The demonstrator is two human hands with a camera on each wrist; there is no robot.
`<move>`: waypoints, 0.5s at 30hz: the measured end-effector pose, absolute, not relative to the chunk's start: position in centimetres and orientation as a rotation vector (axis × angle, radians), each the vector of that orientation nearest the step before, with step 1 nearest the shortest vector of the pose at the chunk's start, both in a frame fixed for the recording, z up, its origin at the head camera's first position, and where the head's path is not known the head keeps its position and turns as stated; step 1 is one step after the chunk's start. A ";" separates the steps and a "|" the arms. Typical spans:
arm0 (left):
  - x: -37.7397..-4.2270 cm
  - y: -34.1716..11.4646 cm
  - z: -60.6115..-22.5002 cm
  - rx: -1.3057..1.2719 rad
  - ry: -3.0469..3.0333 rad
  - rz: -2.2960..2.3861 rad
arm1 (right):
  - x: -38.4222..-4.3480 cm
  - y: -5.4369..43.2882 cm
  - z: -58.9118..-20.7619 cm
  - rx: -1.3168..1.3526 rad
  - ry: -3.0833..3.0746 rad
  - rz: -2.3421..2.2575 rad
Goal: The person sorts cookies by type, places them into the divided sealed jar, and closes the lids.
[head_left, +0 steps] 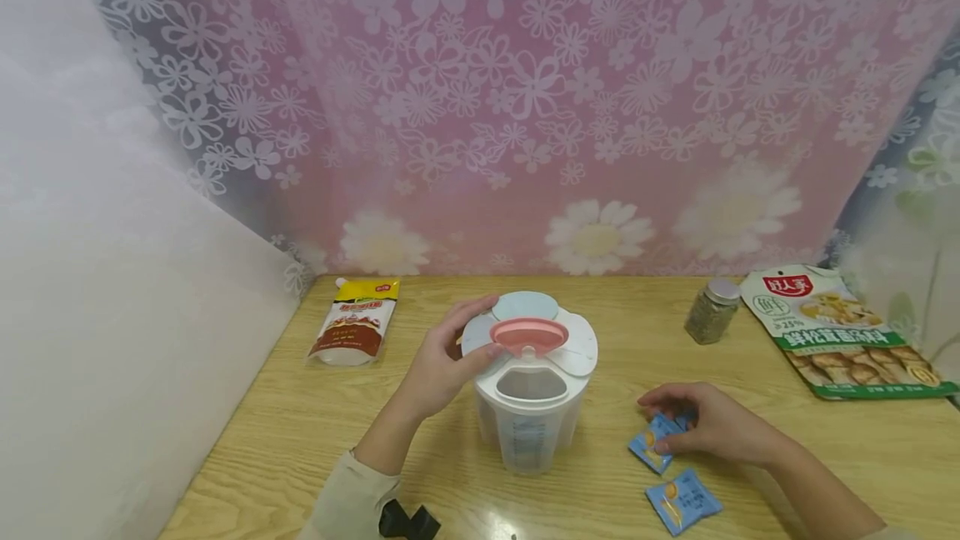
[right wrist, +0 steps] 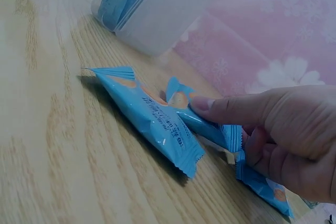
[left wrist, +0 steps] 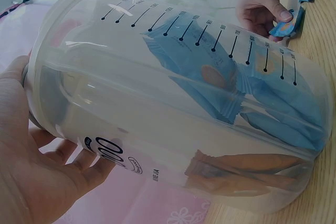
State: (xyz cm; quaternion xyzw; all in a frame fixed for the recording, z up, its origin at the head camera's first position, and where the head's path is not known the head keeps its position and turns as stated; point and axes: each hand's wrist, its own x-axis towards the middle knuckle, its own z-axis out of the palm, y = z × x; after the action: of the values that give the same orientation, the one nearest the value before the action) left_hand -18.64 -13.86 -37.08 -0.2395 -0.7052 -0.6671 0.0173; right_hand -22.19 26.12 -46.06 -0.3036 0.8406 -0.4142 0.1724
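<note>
A clear plastic canister point(head_left: 528, 440) with a white lid point(head_left: 577, 344) stands upright on the table. Its pink-rimmed flap point(head_left: 531, 336) is raised above one opening. My left hand point(head_left: 438, 365) grips the lid's left side, thumb on top near the flap. Through the wall, the left wrist view reveals blue snack packets point(left wrist: 205, 72) in one compartment and orange-brown packets point(left wrist: 236, 174) in another. To the canister's right, my right hand point(head_left: 723, 432) pinches a blue snack packet point(right wrist: 210, 129) between thumb and fingers. Another blue packet point(right wrist: 149, 121) lies beside it on the table.
A yellow, white and brown pouch point(head_left: 352, 323) lies at the back left. At the back right are a small glass jar point(head_left: 712, 312) with a metallic lid and a large green-and-white mushroom seasoning bag point(head_left: 847, 340). A pink floral curtain point(head_left: 480, 107) hangs behind the wooden table point(head_left: 285, 440).
</note>
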 end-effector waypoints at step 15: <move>-18.6 -13.9 -37.1 -0.740 -2.192 -2.080 | -21.9 26.2 -45.2 -0.811 2.343 -1.299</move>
State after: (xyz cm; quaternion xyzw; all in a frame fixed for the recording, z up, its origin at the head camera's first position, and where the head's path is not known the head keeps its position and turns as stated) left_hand -18.63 -13.88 -37.12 -0.2379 -0.7045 -0.6685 0.0151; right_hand -21.86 26.16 -45.16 -0.2856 0.8248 -0.4573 0.1703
